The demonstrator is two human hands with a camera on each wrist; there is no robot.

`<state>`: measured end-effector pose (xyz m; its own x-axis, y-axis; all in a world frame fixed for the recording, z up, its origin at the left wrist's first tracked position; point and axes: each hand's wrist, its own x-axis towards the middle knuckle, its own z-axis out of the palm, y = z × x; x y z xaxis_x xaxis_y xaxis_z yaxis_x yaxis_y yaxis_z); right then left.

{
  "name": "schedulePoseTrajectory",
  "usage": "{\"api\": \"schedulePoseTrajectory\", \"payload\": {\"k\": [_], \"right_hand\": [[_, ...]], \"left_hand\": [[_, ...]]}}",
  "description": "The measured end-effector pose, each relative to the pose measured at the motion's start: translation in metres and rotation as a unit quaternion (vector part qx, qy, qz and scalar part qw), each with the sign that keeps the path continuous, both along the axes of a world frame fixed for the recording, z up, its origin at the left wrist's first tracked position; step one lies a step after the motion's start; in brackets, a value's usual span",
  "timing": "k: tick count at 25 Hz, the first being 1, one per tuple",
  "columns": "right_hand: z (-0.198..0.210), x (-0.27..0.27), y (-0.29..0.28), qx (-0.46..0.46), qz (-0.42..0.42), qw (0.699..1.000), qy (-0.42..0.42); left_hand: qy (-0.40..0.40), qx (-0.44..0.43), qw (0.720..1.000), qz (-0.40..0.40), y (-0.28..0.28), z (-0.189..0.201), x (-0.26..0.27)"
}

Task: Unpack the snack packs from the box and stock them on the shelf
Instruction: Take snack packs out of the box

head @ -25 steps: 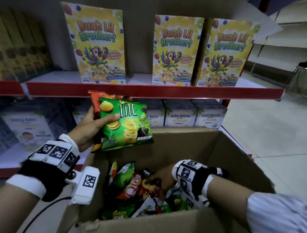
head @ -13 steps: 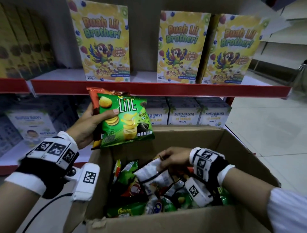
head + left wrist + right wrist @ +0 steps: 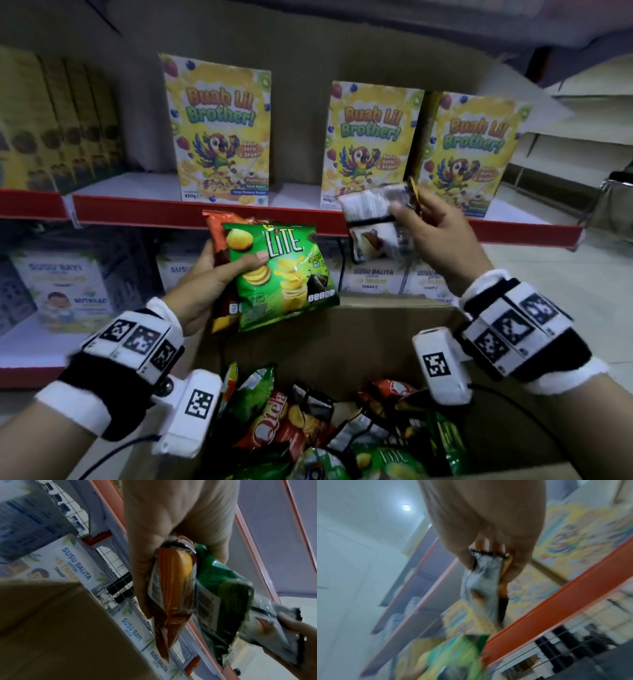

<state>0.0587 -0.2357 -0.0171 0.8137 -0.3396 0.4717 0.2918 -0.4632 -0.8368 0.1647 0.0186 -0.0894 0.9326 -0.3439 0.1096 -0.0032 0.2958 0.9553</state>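
green pack [image 3: 287, 274], orange pack [image 3: 215, 233], white pack [image 3: 371, 219]

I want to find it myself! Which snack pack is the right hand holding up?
Find the red-edged shelf with the yellow parrot cereal boxes. In front of the middle box, the right hand pinches a white snack pack by its top. It is the only pale pack; the left hand holds a green pack and an orange one.
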Motion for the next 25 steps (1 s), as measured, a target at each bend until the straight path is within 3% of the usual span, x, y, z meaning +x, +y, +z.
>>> {"api": "schedulePoseTrajectory", "payload": {"k": [1,3,6,9,11,13,17,25], "right_hand": [[0.002,-0.002,0.011,-0.037,0.004,0.997,-0.068],[-0.007,-0.007,0.031,-0.171,0.007,0.977,-0.124],[-0.031,-0.011,0.046,-0.319,0.062,0.944,-0.059],[-0.044,-0.012,0.05,-0.199,0.11,0.974,-0.009],[-0.042,-0.008,0.05,-0.096,0.074,0.992,-0.037],[-0.038,-0.005,0.045,-0.059,0.022,0.998,-0.022],[-0.03,-0.001,0.034,0.057,0.031,0.993,0.098],[-0.026,0.006,0.022,0.133,0.136,0.981,0.031]], "left_hand": [[0.001,-0.002,1.0,-0.001,-0.004,0.0,-0.002],[-0.002,-0.01,1.0,-0.007,-0.013,0.004,-0.005],[0.007,-0.041,0.999,-0.007,-0.02,0.01,-0.006],[0.003,-0.055,0.998,0.011,-0.019,0.01,-0.004],[-0.008,-0.038,0.999,0.015,-0.019,0.006,-0.004],[-0.016,-0.034,0.999,0.007,-0.02,0.003,-0.005],[-0.052,-0.044,0.998,0.009,-0.024,0.004,-0.005],[-0.095,-0.093,0.989,0.066,-0.031,0.018,-0.003]]}}
